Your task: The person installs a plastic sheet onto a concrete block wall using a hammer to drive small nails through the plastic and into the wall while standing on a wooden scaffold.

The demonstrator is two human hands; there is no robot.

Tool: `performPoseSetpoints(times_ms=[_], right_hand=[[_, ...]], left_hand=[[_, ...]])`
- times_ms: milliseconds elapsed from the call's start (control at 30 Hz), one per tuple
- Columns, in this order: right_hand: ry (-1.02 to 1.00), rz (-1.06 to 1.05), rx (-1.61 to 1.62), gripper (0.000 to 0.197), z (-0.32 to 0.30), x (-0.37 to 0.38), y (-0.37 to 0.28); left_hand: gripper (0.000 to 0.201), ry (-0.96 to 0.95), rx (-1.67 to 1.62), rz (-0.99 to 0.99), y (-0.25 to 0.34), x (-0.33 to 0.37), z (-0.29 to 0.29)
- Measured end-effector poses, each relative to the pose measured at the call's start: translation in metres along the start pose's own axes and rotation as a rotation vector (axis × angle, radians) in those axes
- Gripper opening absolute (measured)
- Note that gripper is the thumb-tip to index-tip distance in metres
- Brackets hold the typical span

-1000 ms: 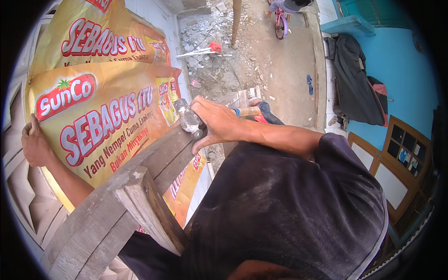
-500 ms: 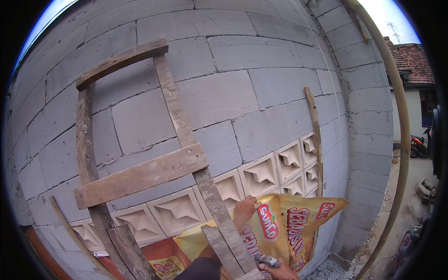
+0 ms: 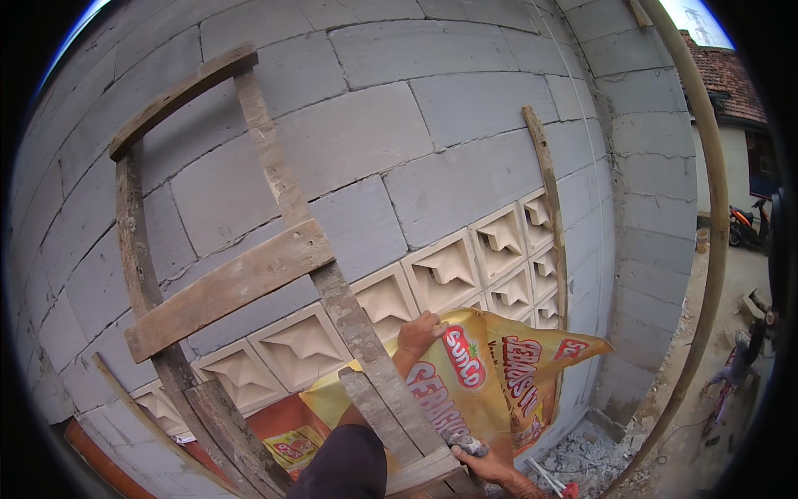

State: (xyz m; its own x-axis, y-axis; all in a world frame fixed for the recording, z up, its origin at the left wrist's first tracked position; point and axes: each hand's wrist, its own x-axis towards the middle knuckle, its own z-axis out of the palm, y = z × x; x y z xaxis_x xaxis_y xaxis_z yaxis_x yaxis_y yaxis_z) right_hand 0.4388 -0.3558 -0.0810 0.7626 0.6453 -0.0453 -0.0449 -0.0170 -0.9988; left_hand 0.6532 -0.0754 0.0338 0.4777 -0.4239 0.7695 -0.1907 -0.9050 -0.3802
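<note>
A yellow plastic banner (image 3: 490, 391) with red and white lettering hangs in front of the wall, its upper edge beside a row of patterned vent blocks (image 3: 440, 274). Closed on that upper edge is my left hand (image 3: 421, 333); its forearm passes behind a rail of the wooden ladder (image 3: 366, 333). Lower down, by the same rail, my right hand (image 3: 496, 467) is closed round a dirty grey tool (image 3: 465, 444). Only its blunt end shows, so its kind is unclear. The banner's right corner juts out, and its left part runs behind the ladder.
A grey block wall (image 3: 349, 141) fills the view behind the ladder. A wooden strip (image 3: 547, 208) stands against it, right of the vent blocks. A long pole (image 3: 711, 249) rises at the right. Rubble (image 3: 586, 453) lies below, and a motorcycle (image 3: 748, 224) stands farther off.
The view has shifted, so the ladder and wall sit higher and farther left. My left hand keeps its grip on the banner's edge; more of my right forearm and the rubble shows.
</note>
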Motion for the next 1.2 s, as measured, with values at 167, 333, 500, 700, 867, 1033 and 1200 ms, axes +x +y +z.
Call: performPoseSetpoints(times_ms=[167, 333, 500, 700, 867, 1033, 1200], right_hand=[[-0.008, -0.023, 0.104, 0.040, -0.048, -0.011, -0.005], [0.072, -0.075, 0.295, 0.044, -0.072, 0.025, 0.036], [0.090, -0.057, 0.125, 0.049, -0.051, 0.012, -0.012], [0.222, -0.083, -0.030, 0.057, -0.059, -0.012, -0.013], [0.080, -0.009, 0.141, 0.060, -0.095, -0.017, -0.019], [0.190, -0.047, 0.206, 0.062, -0.100, 0.019, 0.000], [0.333, -0.046, 0.144, 0.041, -0.123, 0.012, 0.000]], left_hand=[[0.012, -0.028, -0.224, -0.123, -0.013, -0.027, 0.019], [0.021, -0.026, 0.009, 0.237, -0.007, -0.013, 0.038], [0.027, -0.103, -0.059, 0.159, -0.022, -0.018, 0.003], [0.027, -0.160, 0.069, 0.255, -0.002, 0.000, -0.021], [0.029, -0.312, -0.074, 0.112, -0.025, -0.005, 0.008], [0.033, -0.474, -0.195, -0.063, -0.022, -0.003, 0.018], [0.036, -0.768, -0.295, -0.227, -0.037, 0.003, 0.028]])
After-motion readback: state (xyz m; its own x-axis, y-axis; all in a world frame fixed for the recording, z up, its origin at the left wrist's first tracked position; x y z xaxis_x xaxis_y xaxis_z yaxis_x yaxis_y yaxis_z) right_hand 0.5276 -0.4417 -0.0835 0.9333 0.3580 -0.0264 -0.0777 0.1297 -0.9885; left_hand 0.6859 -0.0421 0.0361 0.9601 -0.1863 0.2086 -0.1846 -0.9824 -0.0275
